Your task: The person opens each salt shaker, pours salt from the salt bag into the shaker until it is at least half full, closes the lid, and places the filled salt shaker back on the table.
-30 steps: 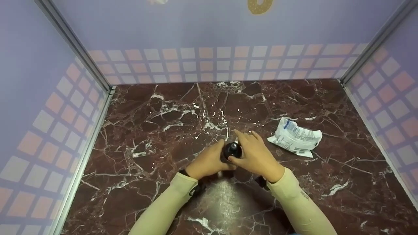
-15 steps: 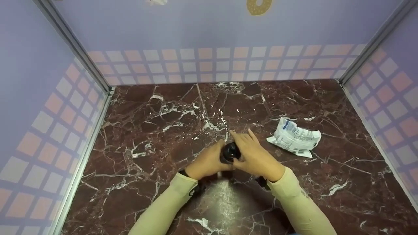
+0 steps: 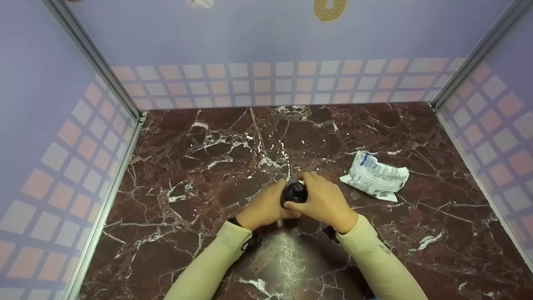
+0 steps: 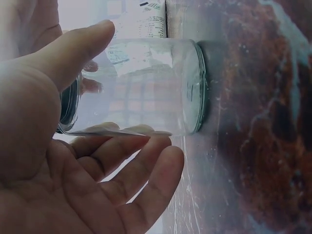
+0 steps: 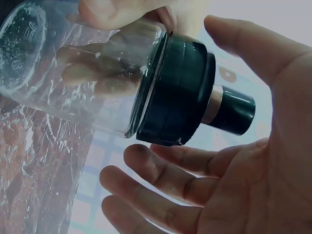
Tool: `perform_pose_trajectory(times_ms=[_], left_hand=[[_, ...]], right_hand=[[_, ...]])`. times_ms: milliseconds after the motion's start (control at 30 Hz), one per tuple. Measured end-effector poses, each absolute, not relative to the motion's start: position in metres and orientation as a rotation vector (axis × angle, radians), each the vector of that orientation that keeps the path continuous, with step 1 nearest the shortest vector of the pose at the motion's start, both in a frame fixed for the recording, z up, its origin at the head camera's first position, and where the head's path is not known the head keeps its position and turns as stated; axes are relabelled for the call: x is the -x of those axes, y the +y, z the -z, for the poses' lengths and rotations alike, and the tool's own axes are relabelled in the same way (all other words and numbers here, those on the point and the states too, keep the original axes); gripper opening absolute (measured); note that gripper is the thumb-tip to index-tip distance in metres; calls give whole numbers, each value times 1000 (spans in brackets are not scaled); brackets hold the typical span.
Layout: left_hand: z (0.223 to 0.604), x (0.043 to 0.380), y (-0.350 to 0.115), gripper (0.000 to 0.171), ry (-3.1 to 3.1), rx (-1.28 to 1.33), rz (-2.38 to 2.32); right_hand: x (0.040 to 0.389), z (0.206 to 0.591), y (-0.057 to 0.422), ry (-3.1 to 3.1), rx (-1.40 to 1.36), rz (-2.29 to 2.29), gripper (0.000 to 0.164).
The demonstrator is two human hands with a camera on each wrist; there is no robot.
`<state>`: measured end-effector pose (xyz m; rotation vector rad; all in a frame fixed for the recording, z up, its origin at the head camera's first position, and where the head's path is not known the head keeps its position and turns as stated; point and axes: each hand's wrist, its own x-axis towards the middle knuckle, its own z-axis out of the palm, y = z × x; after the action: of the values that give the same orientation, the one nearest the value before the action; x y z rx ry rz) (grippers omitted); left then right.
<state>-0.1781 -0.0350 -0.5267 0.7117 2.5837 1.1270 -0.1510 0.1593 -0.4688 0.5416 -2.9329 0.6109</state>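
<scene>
A clear glass jar point(image 4: 141, 97) with a black lid point(image 5: 180, 92) and a narrow black knob point(image 5: 237, 111) stands in front of the person in the head view. My left hand point(image 3: 262, 206) grips the jar's side, thumb on one side and fingers curved along the other. My right hand point(image 3: 327, 204) is around the lid. In the right wrist view a gap shows between its thumb and the lid, and its loosely bent fingers lie just below the lid's edge. White specks cling inside the jar.
A crumpled white printed packet point(image 3: 377, 177) lies to the right of the hands. Small white flecks are scattered on the dark red marbled table point(image 3: 175, 233) beyond the jar. Lilac panels with a checked band point(image 3: 262, 77) enclose the table at the back and both sides.
My right hand has shifted and turned slightly about the lid, its fingers drawing closer together. My left hand and the jar stay nearly in place; the packet has not moved.
</scene>
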Motion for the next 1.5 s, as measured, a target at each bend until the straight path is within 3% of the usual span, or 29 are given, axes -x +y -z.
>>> perform_pose_trajectory(times_ms=[333, 700, 1133, 1500], left_hand=[[529, 179, -34, 65, 2557, -664, -1131], [530, 179, -34, 70, 2612, -718, -1089], [528, 180, -32, 78, 2592, -708, -1092], [526, 177, -36, 69, 2604, -701, -1103]], right_hand=[[152, 468, 160, -2900, -596, -583, 63], [153, 467, 162, -2867, -803, -615, 67], [151, 464, 163, -2824, -931, -740, 103], [149, 462, 159, -2959, -565, -633, 115]])
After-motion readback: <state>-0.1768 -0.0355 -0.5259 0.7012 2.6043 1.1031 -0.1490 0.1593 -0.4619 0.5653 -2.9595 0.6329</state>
